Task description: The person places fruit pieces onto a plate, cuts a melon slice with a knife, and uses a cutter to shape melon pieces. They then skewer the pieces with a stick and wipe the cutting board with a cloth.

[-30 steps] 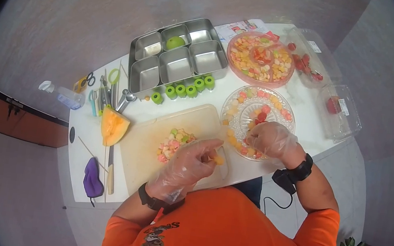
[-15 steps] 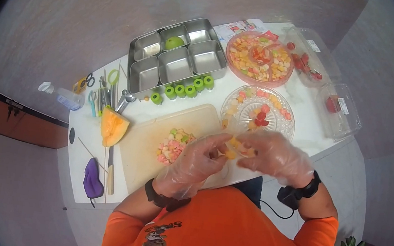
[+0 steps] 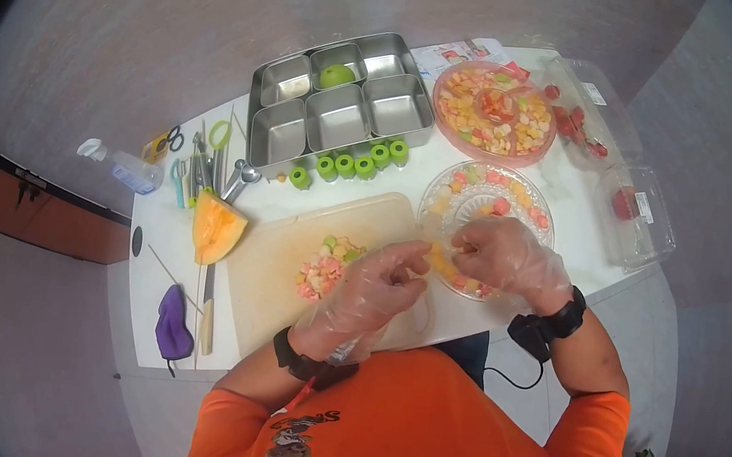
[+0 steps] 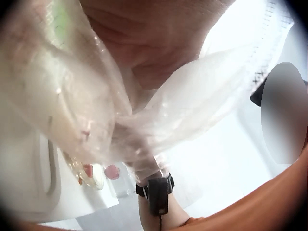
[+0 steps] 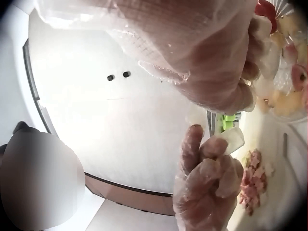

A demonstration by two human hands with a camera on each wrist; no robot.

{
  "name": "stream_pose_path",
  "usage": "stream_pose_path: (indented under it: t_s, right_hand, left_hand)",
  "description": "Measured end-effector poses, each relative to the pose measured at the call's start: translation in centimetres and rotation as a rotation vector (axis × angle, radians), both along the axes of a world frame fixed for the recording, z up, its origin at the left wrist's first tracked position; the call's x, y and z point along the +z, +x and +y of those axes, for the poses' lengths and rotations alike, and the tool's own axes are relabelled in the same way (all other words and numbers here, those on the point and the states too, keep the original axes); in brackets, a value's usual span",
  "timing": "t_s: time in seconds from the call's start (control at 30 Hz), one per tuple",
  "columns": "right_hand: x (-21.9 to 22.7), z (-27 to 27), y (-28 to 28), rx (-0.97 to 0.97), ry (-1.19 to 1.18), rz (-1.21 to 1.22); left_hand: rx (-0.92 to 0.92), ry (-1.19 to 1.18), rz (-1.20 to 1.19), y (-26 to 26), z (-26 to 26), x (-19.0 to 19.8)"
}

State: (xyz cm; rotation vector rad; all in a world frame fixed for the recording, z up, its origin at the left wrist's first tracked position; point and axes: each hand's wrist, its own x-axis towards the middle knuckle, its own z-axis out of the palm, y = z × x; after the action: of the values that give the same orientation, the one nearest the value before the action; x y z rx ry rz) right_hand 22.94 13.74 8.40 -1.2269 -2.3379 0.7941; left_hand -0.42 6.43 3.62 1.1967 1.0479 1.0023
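My gloved right hand [image 3: 510,261] is over the near part of the clear glass plate [image 3: 466,207], thumb and fingers pinched around a small pale melon piece at the ring of cut fruit [image 5: 288,103]. My gloved left hand [image 3: 377,285] hovers above the right side of the cutting board [image 3: 265,257], thumb and index finger apart, other fingers curled. In the right wrist view a pale squarish bit [image 5: 235,139] shows by its fingertips; I cannot tell whether it is fruit or glove. A pile of diced pink, green and yellow fruit [image 3: 320,276] lies on the board. The left wrist view is mostly covered by loose glove plastic.
Behind the board stand a steel tray [image 3: 252,144] and several green-topped cutters [image 3: 345,167]. A pink divided platter [image 3: 435,127] of fruit and clear strawberry boxes [image 3: 658,221] are at the back right. A melon wedge [image 3: 217,232] and a knife [image 3: 206,328] lie left.
My right hand came from the plate to my left hand, then moved back over the plate. Yellow pieces seen at my left fingertips earlier no longer show there. The head view shifted slightly.
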Motion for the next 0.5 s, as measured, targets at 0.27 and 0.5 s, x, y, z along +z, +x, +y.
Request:
stream_pose_path:
  t_s: [0.27,0.5]
  right_hand:
    - [-0.3,1.4,1.6,-0.01,0.072,-0.008]
    - [1.7,4.1,1.9,-0.137,-0.105,-0.182]
  left_hand:
    - [0.151,-0.051,-0.033,-2.6,-0.7,-1.7]
    - [0.227,0.014,-0.03,-4.2,-2.4,-2.3]
